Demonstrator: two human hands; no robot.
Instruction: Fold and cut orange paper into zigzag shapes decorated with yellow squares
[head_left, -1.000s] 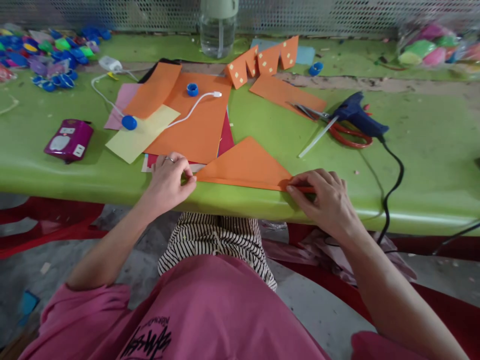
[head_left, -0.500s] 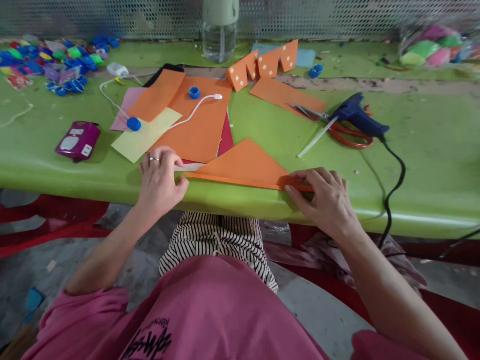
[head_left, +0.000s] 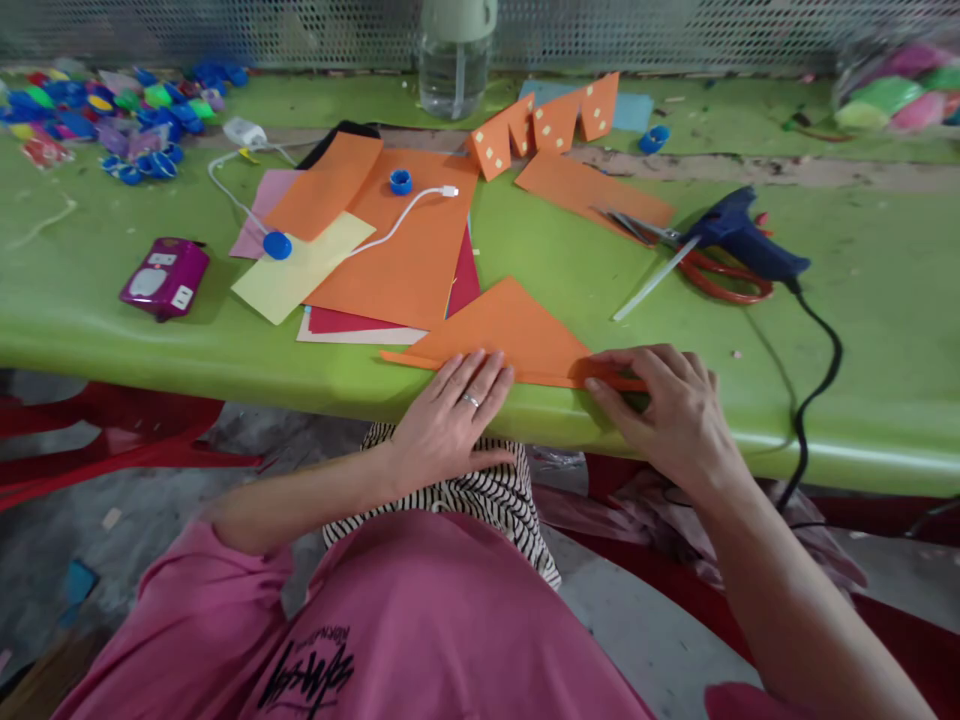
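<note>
Nearest: pink shirt (head_left: 450, 620) with black lettering, then black-and-white striped trousers (head_left: 529, 515) below the table edge. Red chair (head_left: 112, 430) low on the left.

Left hand (head_left: 454, 415), ring on one finger, lies palm down at the near edge; fingers extended, side by side with narrow gaps, tips pressing on the paper, gripping nothing. Right hand (head_left: 660, 410) pinches the right end of the same fold between thumb and fingers.

The folded orange paper (head_left: 514, 320) lies along the near edge of the green table (head_left: 862, 385), peak pointing away, a narrow folded band along its near side. Band's left tip sticks out past the left hand.

Next out, left: purple box (head_left: 165, 278). Beside it, a yellow strip (head_left: 300, 270) overlaps a large orange sheet (head_left: 405, 265), red paper (head_left: 352, 322) showing beneath. White cable (head_left: 394, 228) and blue ring (head_left: 400, 182) rest on the orange sheet.

Right: dark blue glue gun (head_left: 746, 235) lies over red-handled scissors (head_left: 735, 296), whose blades rest on an orange strip (head_left: 577, 185).

Farther: zigzag orange strip (head_left: 555, 125) with pale squares, standing; clear bottle (head_left: 454, 75); heap of coloured pieces (head_left: 127, 110) far left. Perforated panel (head_left: 300, 40) behind.
</note>
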